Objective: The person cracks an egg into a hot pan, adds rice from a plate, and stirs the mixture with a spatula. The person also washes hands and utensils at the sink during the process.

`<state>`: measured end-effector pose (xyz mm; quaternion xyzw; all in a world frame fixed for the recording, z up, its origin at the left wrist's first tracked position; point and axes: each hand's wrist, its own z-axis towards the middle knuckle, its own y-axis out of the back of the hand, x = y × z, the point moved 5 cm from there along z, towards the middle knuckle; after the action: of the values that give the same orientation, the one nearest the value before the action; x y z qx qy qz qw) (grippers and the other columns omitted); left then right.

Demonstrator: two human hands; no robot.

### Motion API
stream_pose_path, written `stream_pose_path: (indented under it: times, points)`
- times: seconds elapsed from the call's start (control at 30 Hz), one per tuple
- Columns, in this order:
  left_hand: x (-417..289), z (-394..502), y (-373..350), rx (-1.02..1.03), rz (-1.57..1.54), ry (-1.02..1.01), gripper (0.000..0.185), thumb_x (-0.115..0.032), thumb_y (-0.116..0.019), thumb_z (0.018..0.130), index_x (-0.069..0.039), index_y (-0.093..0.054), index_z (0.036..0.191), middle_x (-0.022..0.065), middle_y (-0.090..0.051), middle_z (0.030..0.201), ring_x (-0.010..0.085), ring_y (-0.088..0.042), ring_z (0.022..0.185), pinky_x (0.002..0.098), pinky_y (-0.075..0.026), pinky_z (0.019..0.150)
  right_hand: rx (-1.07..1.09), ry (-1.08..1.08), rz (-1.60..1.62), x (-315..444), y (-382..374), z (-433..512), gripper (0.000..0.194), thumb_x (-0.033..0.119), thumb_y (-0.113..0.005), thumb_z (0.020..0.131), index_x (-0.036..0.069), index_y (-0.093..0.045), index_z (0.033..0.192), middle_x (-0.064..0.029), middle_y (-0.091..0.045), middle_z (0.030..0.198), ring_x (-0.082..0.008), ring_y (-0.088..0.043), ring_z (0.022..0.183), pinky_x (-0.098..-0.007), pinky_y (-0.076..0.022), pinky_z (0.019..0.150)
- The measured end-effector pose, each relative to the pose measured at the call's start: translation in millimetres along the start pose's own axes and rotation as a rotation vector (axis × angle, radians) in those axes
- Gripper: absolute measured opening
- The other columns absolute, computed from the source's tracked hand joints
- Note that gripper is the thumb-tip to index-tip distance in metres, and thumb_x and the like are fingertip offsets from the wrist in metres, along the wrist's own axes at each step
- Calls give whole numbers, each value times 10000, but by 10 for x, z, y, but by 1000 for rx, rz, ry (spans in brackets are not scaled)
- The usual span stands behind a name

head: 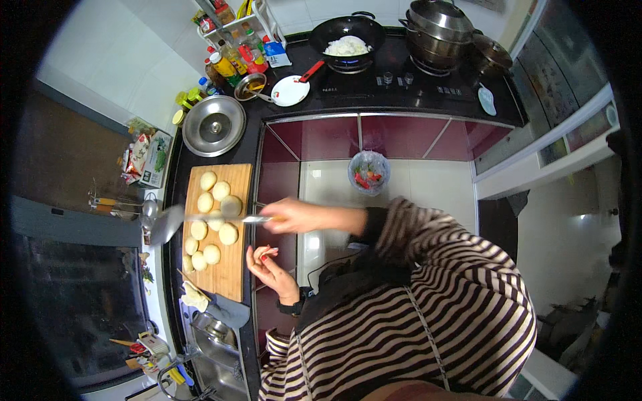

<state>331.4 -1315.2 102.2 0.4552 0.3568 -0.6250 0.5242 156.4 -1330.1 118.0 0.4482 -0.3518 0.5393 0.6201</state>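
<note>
My right hand [288, 215] grips the handle of a long metal wok spatula or ladle [168, 224]; motion blur hides which. The utensil extends left over a wooden cutting board [228, 280], with its head past the board's far edge. Several round, pale dough pieces [228, 233] lie on the board, some of them partly behind the handle. Beside the board's near edge is my left hand [273, 275], palm partly turned up. Its fingers are loosely curled and apart, holding nothing.
A black wok [326, 37] with white food sits over a lit burner, near a stacked steamer pot [436, 37]. A metal lid [214, 125], a white plate [291, 91] and sauce bottles [225, 67] occupy the counter. The sink [220, 373] adjoins the board; a lined bin [369, 173] stands on the floor.
</note>
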Motion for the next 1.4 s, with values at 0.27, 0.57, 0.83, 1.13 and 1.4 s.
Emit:
stream_pose_path:
  times: [0.27, 0.57, 0.83, 1.13, 1.4]
  points:
    - [584, 1039, -1351, 350, -85, 96, 276, -42, -375, 971, -21, -453, 1234, 42, -519, 935, 108, -494, 772, 244, -454, 725, -543, -1024, -428, -1420, 1890, -2290, 305, 314, -569, 898, 13, -591, 854, -69, -547, 597, -151, -533, 537, -324, -419, 494]
    - [1192, 2715, -3665, 606, 175, -493, 387, -88, -577, 872, 17, -470, 1229, 200, -498, 1132, 329, -530, 963, 384, -461, 813, -714, -712, -874, -93, 3491, -1290, 377, 326, -573, 890, 21, -583, 1111, -188, -630, 747, -344, -621, 643, -403, -473, 588]
    - [1729, 2984, -4499, 1248, 424, 209, 444, -264, -682, 790, 60, -499, 1033, 254, -626, 845, 385, -628, 813, 433, -484, 707, -361, -1317, -1294, -950, 4753, -101, 303, 269, -495, 905, 16, -590, 1043, -206, -661, 922, -357, -655, 851, -460, -528, 714]
    - [1762, 2988, -4480, 1236, 480, 190, 474, -323, -708, 765, 26, -514, 1021, 243, -631, 873, 418, -616, 856, 460, -496, 707, -251, -1313, -1279, -792, 5262, 23, 307, 289, -495, 901, 16, -632, 933, -218, -652, 923, -386, -638, 852, -481, -512, 732]
    - [1594, 3041, -4621, 1108, 491, -129, 536, -303, -762, 714, 14, -489, 1050, 221, -633, 901, 399, -621, 856, 461, -492, 703, -177, -1313, -1282, -1012, 5233, -194, 305, 293, -508, 903, 19, -598, 1003, -218, -651, 917, -397, -636, 836, -484, -511, 733]
